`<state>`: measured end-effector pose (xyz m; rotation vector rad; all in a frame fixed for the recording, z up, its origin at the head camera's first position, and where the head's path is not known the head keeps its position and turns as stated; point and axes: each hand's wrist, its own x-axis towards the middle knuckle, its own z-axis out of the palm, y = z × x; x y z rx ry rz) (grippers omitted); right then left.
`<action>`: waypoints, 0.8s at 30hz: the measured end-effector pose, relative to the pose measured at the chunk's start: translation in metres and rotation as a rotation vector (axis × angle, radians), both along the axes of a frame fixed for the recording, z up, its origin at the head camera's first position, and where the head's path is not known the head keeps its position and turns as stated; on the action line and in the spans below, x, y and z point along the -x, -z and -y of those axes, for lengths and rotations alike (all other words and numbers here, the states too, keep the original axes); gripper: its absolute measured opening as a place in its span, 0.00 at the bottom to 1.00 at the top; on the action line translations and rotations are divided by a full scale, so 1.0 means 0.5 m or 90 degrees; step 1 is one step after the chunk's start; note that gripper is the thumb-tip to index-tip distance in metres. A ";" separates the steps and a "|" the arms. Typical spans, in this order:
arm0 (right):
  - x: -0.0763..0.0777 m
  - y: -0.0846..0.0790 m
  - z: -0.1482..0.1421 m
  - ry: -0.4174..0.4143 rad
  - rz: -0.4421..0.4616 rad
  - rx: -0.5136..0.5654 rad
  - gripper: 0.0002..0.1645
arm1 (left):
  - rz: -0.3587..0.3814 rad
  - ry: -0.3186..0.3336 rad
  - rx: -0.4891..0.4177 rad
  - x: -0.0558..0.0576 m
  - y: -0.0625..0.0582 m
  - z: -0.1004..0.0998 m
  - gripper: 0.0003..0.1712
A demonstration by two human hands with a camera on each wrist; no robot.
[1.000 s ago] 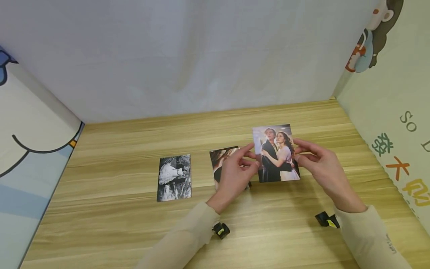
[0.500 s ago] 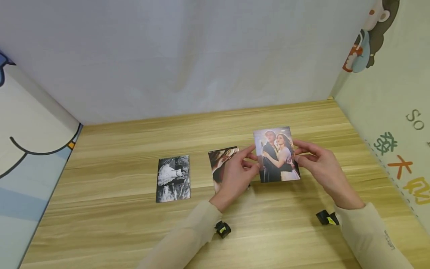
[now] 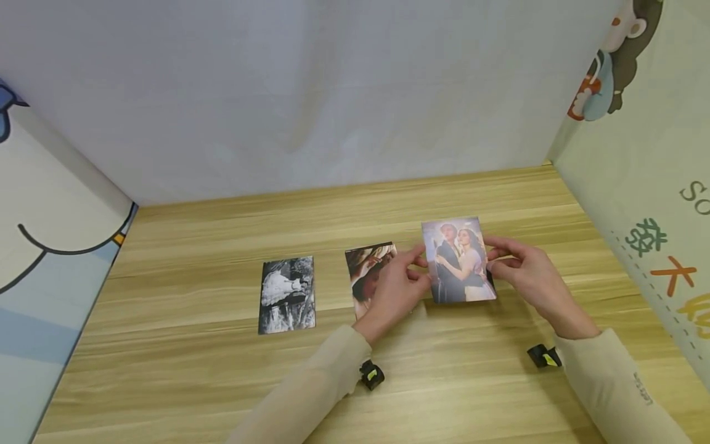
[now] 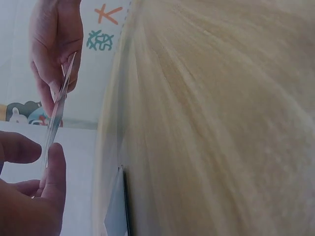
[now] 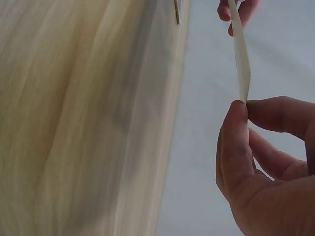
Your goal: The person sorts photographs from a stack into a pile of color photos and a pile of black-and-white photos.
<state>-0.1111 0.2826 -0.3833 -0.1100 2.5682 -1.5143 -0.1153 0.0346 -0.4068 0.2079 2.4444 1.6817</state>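
A colour photo print [image 3: 459, 259] of a couple embracing is held up above the table between both hands. My left hand [image 3: 396, 287] pinches its left edge between thumb and fingers, while my right hand [image 3: 532, 277] pinches the right edge. Seen edge-on in the left wrist view, the photo print [image 4: 58, 115] is thin and slightly bowed; whether it is a single sheet I cannot tell. Partly hidden behind the left hand, a second colour photo [image 3: 366, 271] lies on the table. Further left lies a black-and-white photo [image 3: 287, 295] with a white dress in it.
The wood-grain table [image 3: 194, 370] meets a pale back wall [image 3: 222, 123]. A printed panel [image 3: 654, 185] borders the right side, another panel [image 3: 61, 185] the left. Black straps with yellow-green marks, the left one [image 3: 371, 375] and right one [image 3: 545, 356], sit at the sleeves.
Both hands have shifted slightly, the left one a little to the right. The held photo has tilted, its top edge coming lower, and more glare shows on it. The photos on the table stay put.
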 end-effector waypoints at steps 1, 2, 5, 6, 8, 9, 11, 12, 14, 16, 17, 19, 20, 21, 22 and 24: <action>0.001 0.001 -0.001 -0.003 0.004 -0.005 0.31 | -0.001 0.001 0.006 0.001 0.001 -0.001 0.35; 0.002 0.003 -0.001 -0.007 0.007 -0.009 0.31 | -0.003 0.001 0.010 0.002 0.002 -0.001 0.35; 0.006 0.009 -0.002 -0.015 0.019 -0.019 0.32 | -0.003 0.004 0.020 0.004 0.005 -0.002 0.35; 0.008 0.010 -0.002 -0.017 0.022 -0.021 0.32 | -0.001 0.006 0.022 0.005 0.006 -0.002 0.35; 0.012 0.014 -0.001 -0.023 0.025 -0.022 0.32 | 0.006 0.014 0.027 0.006 0.008 -0.002 0.36; 0.014 0.016 -0.001 -0.025 0.026 -0.021 0.32 | 0.010 0.020 0.027 0.007 0.009 -0.002 0.37; 0.019 0.020 0.000 -0.032 0.027 -0.016 0.32 | 0.016 0.032 0.033 0.009 0.011 -0.002 0.38; 0.020 0.022 0.000 -0.035 0.028 -0.012 0.32 | 0.019 0.038 0.037 0.010 0.012 -0.001 0.39; 0.023 0.025 -0.001 -0.042 0.030 -0.007 0.33 | 0.019 0.050 0.049 0.013 0.016 -0.001 0.39; 0.025 0.027 -0.001 -0.048 0.035 -0.005 0.33 | 0.017 0.058 0.066 0.015 0.019 0.000 0.40; 0.027 0.029 -0.002 -0.052 0.036 -0.007 0.33 | 0.017 0.062 0.075 0.016 0.020 0.000 0.40; 0.029 0.031 -0.002 -0.056 0.038 -0.013 0.33 | 0.015 0.069 0.089 0.017 0.022 0.000 0.40; 0.030 0.032 -0.002 -0.058 0.040 -0.016 0.33 | 0.017 0.072 0.094 0.017 0.022 0.000 0.40; 0.031 0.032 -0.002 -0.059 0.040 -0.020 0.33 | 0.016 0.075 0.101 0.018 0.023 0.000 0.40; 0.032 0.033 -0.001 -0.060 0.040 -0.027 0.33 | 0.017 0.078 0.105 0.019 0.023 0.000 0.39; 0.034 0.034 0.000 -0.062 0.040 -0.037 0.33 | 0.017 0.083 0.113 0.020 0.023 0.000 0.39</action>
